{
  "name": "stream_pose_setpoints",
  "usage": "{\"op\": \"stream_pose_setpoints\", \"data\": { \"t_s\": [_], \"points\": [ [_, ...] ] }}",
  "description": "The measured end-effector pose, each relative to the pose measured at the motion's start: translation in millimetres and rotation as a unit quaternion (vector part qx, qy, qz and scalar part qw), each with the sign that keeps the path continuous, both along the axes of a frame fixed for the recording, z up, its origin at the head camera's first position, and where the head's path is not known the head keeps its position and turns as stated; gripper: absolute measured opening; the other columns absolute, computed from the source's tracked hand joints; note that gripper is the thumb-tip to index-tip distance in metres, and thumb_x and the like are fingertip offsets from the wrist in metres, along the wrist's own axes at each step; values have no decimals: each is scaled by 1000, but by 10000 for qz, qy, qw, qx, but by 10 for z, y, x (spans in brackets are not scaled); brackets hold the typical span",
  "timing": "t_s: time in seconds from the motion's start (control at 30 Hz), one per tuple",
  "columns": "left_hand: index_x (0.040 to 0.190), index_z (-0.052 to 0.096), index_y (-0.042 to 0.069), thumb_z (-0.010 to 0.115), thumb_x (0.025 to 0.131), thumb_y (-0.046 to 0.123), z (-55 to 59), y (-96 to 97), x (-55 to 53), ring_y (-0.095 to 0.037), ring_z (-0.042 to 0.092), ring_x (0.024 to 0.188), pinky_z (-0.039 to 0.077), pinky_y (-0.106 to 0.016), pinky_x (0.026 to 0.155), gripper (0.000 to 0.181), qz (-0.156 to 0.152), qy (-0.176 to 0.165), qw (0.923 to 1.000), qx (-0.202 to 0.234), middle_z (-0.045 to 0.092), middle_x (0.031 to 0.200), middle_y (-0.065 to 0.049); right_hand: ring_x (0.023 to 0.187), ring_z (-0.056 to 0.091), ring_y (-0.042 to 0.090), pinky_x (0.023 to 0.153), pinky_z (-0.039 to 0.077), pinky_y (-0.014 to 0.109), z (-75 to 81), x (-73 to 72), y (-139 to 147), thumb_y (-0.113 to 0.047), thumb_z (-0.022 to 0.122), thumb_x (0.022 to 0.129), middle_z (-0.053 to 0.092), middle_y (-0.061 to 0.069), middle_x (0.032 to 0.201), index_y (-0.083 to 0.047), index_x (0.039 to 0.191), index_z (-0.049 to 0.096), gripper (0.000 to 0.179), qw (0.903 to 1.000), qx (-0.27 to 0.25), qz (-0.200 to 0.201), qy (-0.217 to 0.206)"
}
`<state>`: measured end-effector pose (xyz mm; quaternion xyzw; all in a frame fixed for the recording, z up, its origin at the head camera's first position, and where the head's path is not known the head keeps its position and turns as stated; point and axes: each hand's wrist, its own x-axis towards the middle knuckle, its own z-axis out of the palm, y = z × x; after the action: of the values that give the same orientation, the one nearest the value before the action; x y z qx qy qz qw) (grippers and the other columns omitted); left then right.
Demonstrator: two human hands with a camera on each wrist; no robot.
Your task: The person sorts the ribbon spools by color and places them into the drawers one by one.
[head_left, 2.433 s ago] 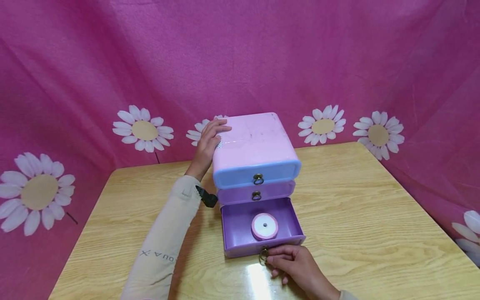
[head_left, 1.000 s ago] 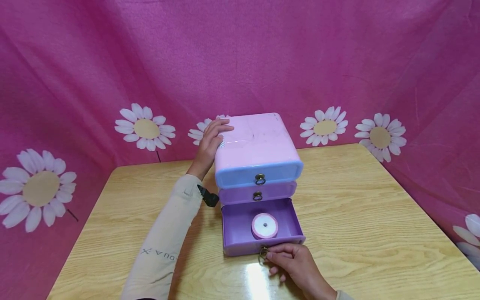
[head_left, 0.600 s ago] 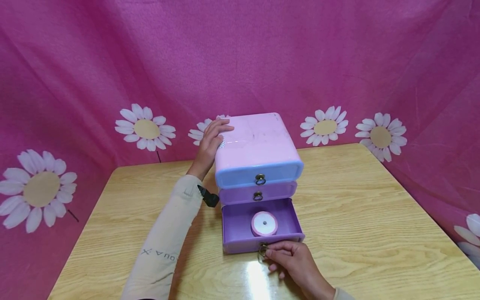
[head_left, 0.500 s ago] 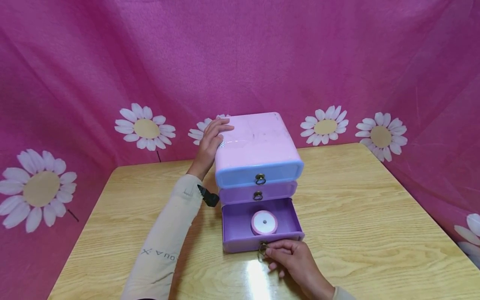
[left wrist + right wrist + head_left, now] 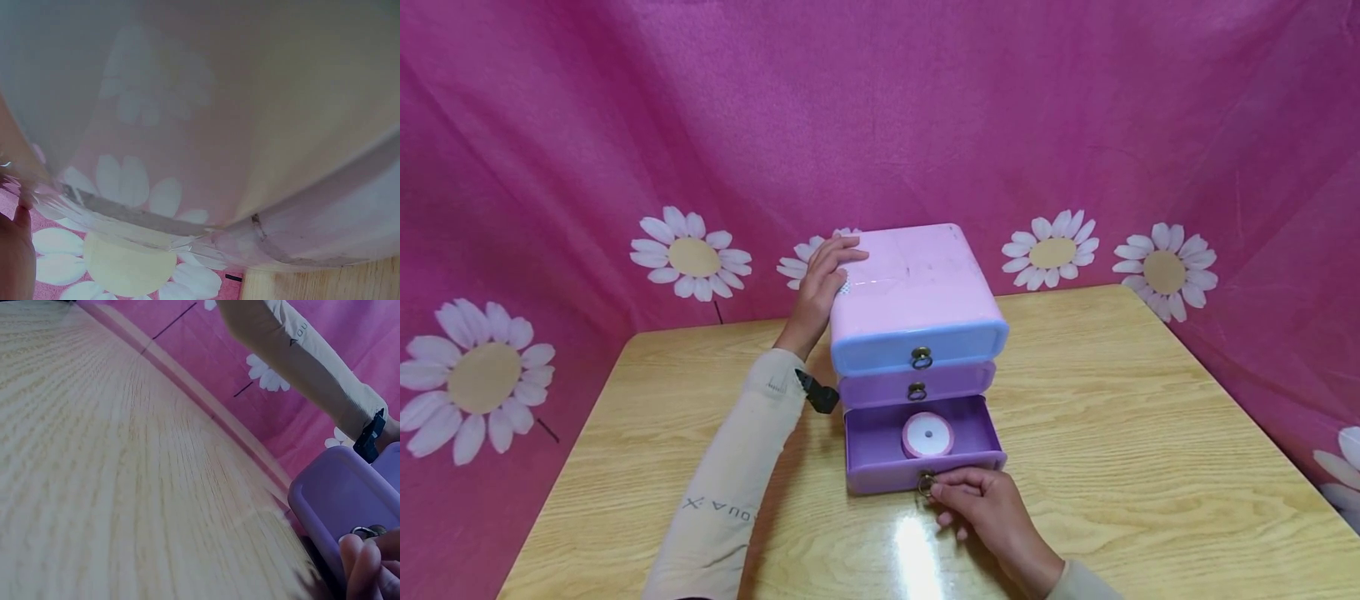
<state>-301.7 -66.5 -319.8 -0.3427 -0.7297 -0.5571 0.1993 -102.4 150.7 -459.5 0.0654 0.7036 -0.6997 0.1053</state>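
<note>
A small chest of drawers point(image 5: 917, 279) with a pink top stands on the table. Its blue top drawer point(image 5: 880, 352) and purple middle drawer point(image 5: 876, 390) are closed. The purple bottom drawer point(image 5: 880, 477) is pulled partway out, and a white spool with a pink rim point(image 5: 928, 435) lies in it. My left hand point(image 5: 820, 287) rests on the chest's upper left edge, fingers over the top. My right hand point(image 5: 988, 508) pinches the ring pull point(image 5: 925, 483) of the bottom drawer between thumb and fingers. The ring pull point(image 5: 362, 531) also shows in the right wrist view.
The chest stands on a wood-grain table point(image 5: 1120, 433). A pink cloth point(image 5: 865, 108) printed with white daisies hangs behind and at both sides. In the left wrist view the chest's glossy side point(image 5: 187, 94) fills most of the frame.
The bottom drawer has slid inward, away from me, with the spool in it. My right hand has moved with the ring pull. My left hand has stayed on the chest.
</note>
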Motion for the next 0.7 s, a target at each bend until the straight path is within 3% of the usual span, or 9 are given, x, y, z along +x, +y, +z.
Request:
{"op": "stream_pose_setpoints", "data": {
  "t_s": [0.23, 0.47, 0.7],
  "points": [
    [110, 56, -7, 35, 85, -1, -8, -1, -1, -35, 17, 133, 7, -36, 109, 34, -17, 85, 10000, 41, 42, 130, -23, 57, 62, 17, 43, 47, 25, -4, -54, -14, -18, 71, 75, 68, 17, 85, 4, 97, 64, 31, 10000, -7, 17, 30],
    [112, 56, -6, 35, 87, 0, -4, -2, 10, -22, 17, 135, 7, -35, 109, 33, -23, 33, 10000, 7, 42, 131, -21, 55, 62, 18, 41, 46, 25, -2, -114, -21, -17, 71, 75, 67, 18, 85, 3, 95, 65, 29, 9999, 44, -88, 82],
    [112, 56, -5, 35, 86, 0, 5, -9, 13, -22, 16, 135, 6, -36, 109, 34, -29, 13, 10000, 6, 42, 131, -20, 52, 61, 17, 39, 43, 22, 28, -183, -23, -16, 71, 75, 68, 16, 82, 2, 94, 66, 27, 9994, 245, -169, 201]
  ]
}}
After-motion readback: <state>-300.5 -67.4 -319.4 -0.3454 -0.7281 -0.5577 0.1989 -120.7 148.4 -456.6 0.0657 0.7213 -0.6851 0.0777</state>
